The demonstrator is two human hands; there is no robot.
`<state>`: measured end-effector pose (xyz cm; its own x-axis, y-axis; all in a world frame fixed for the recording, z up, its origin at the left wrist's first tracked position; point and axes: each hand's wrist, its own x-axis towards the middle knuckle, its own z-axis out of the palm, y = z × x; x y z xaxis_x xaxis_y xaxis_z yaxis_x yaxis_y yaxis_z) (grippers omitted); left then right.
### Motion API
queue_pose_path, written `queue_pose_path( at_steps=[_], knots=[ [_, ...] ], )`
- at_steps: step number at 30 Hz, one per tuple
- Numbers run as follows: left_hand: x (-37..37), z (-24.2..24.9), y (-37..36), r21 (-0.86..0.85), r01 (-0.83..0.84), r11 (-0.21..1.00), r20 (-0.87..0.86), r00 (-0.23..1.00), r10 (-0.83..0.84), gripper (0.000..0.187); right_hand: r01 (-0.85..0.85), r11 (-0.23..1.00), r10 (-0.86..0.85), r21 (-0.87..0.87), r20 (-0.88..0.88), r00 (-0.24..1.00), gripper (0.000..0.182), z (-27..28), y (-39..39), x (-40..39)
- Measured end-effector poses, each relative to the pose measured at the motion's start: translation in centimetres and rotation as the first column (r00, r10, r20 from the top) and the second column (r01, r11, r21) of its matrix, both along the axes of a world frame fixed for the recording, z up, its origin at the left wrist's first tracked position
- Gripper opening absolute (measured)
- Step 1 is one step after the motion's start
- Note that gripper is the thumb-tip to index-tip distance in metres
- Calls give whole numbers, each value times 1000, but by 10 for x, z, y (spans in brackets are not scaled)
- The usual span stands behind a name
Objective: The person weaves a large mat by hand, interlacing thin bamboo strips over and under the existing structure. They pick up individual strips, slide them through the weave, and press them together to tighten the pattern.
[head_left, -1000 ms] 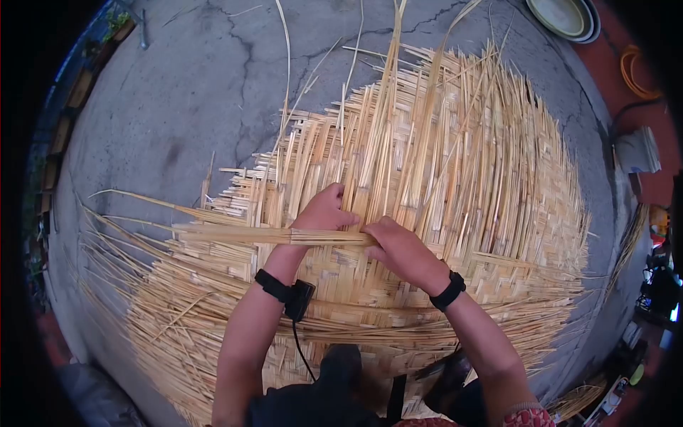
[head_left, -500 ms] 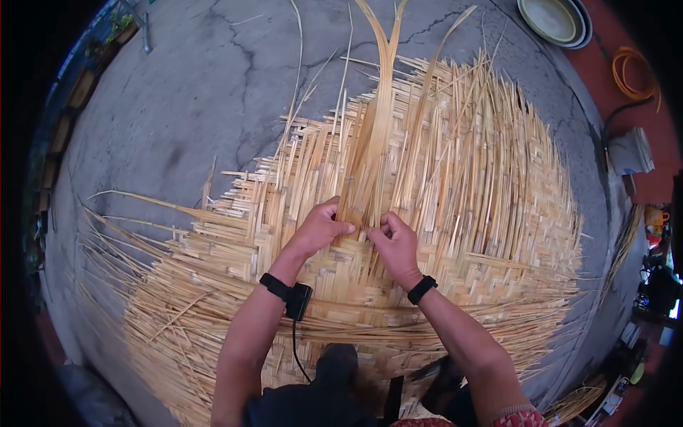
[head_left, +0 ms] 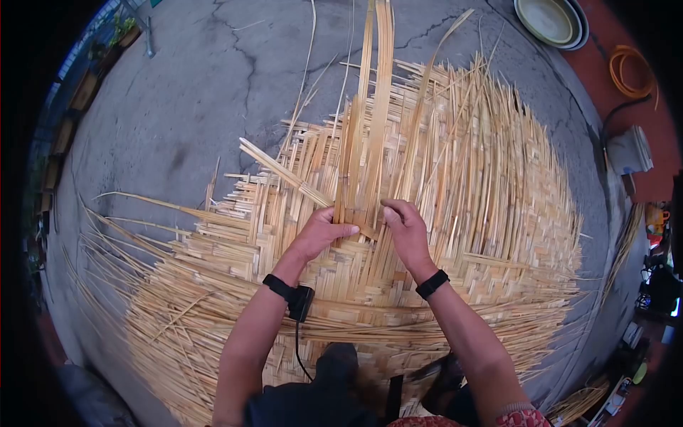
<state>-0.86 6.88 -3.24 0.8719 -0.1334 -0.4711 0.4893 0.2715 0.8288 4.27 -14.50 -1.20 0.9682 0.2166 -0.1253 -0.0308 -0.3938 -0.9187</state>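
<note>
A large mat of woven pale cane strips (head_left: 341, 274) lies beneath both hands, its strips loose at the upper and left edges. My left hand (head_left: 320, 233) is closed on a flat bundle of strips (head_left: 284, 174) that slants up and left from it, with the thumb pointing right across upright strips. Close by on the right, my right hand (head_left: 405, 231) has its fingers curled at the side of the long upright strips (head_left: 378, 107); what its fingertips hold, if anything, is too small to name. A small gap separates the hands.
Grey cracked concrete (head_left: 185, 92) surrounds the mat. Round basins (head_left: 548, 20) sit at the upper right, near a coiled orange hose (head_left: 632, 71) and a grey bucket (head_left: 629, 151). Planters (head_left: 84, 91) line the left edge. My feet are on the mat at the bottom.
A slanting bundle now shows at my left hand. My right hand has moved slightly right and up. The long upright strips stand in two separate bands instead of one joined stem.
</note>
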Motion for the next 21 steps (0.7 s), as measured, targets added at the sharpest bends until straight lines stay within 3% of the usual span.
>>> queue_pose_path(
  at_steps=[1, 3, 5, 7, 8, 10, 14, 16, 17, 19, 21],
  knots=[
    [-1, 2, 0, -1, -2, 1000, 1, 1000, 2, 29, -2, 1000, 2, -1, 1, 1000, 34, -10, -3, 7],
    [-2, 5, -2, -48, -36, 998, 33, 999, 38, 30, 149, 989, -146, 15, -131, 981, 39, -23, -5, 22],
    [-4, 0, -1, -80, -49, 996, 39, 998, 52, 30, 76, 996, -84, -53, -160, 984, 45, -15, -10, 34],
    [-5, -5, -1, -111, -72, 991, 42, 996, 77, 30, -145, 971, 97, -188, -242, 965, 50, 6, -12, 48],
    [-5, -6, 0, -126, -89, 988, 44, 995, 95, 30, -146, 971, 98, -188, -242, 965, 50, 7, -12, 51],
    [-7, -14, 3, -140, -107, 984, 44, 992, 115, 30, -104, 991, 92, -89, -132, 987, 53, 2, -13, 54],
    [-8, -18, -1, -161, -152, 975, 41, 986, 160, 30, -30, 998, 41, 51, -237, 971, 46, -9, -3, 44],
    [-7, -19, -2, -185, -187, 965, 38, 980, 197, 30, -94, 995, 90, 18, -490, 867, 38, 2, -3, 46],
    [-7, -20, -1, -170, -187, 968, 25, 981, 194, 30, -92, 996, 88, 18, -493, 865, 38, 4, -3, 47],
    [-7, -18, -1, -154, -184, 971, 11, 982, 188, 31, -292, 952, 287, 87, -580, 763, 34, 4, -7, 50],
    [-7, -16, -1, -166, -189, 968, -4, 982, 191, 32, -292, 953, 283, 78, -568, 773, 32, 3, -7, 48]
  ],
)
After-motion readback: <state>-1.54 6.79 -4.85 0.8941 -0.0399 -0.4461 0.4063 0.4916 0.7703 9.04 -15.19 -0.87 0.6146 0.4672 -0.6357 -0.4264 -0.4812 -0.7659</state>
